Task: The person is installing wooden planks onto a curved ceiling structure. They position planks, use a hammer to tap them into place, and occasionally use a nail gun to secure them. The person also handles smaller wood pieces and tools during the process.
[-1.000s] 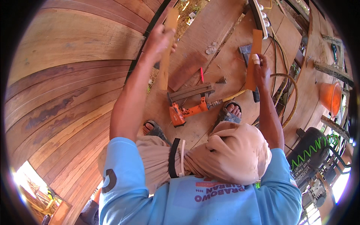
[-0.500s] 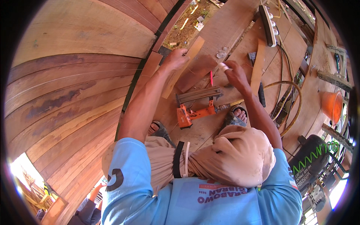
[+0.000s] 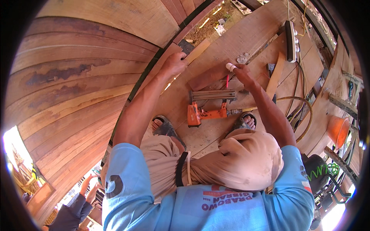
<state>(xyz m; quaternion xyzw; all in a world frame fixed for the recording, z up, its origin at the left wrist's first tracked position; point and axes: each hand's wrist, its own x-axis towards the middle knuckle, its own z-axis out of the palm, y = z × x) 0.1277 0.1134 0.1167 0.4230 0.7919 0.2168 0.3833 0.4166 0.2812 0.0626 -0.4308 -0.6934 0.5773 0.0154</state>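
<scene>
I squat on a plank floor. My left hand (image 3: 175, 63) grips a pale wooden strip (image 3: 197, 51) that lies against the dark edge of the curved plank wall. My right hand (image 3: 242, 72), one fingertip wrapped in white tape, pinches the far end of a short reddish-brown board (image 3: 206, 79) lying flat on the floor. A red pencil (image 3: 227, 81) lies just below that hand. An orange nail gun (image 3: 206, 111) rests on the floor between my arms, near my sandalled feet.
Another pale strip (image 3: 276, 76) lies to the right of my right hand, beside a white power strip (image 3: 290, 40) and a yellow hose (image 3: 298, 102). An orange bucket (image 3: 338, 130) stands far right. The curved plank wall (image 3: 73, 88) fills the left. Another person (image 3: 77, 204) crouches lower left.
My right hand put down the pale strip it held upright and moved left onto the reddish-brown board. My left hand came lower with its strip, toward the wall's edge.
</scene>
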